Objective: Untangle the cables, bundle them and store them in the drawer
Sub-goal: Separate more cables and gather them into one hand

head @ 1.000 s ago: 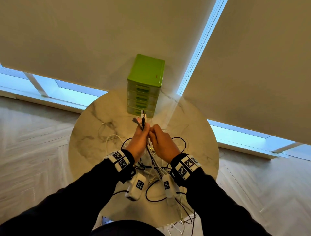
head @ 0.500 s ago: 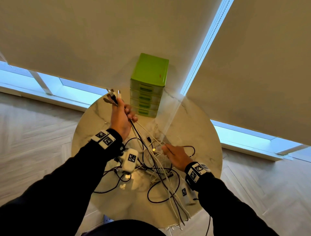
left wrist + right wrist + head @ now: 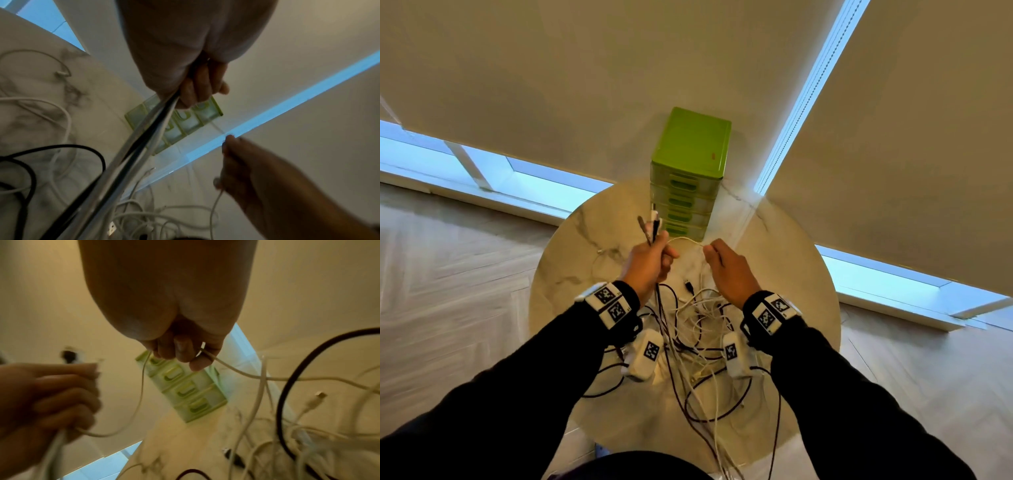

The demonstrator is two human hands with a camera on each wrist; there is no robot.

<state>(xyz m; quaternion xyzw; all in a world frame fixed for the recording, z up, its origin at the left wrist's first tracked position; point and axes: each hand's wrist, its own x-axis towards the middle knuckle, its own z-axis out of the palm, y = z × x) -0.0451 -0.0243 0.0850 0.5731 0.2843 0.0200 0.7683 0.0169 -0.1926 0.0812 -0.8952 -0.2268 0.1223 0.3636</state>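
Limp, light thin white and black cables [image 3: 690,329], snag-prone; left hand [image 3: 650,263] fisting plug ends, right hand [image 3: 726,265] pinching one white strand; best gripped near plugs.

Bare marble table [image 3: 571,274] left of the cable tangle [image 3: 698,329]; green drawer unit [image 3: 690,178] behind.

cables [image 3: 690,329] ran off the table's near edge and out of the head frame bottom, ends unseen. left hand [image 3: 47,400] motion-blurred in right wrist view. drawer unit [image 3: 185,120] partly hidden behind left fingers [image 3: 197,86] and the gripped strands. plug types above the left fist [image 3: 649,263] too small to tell.
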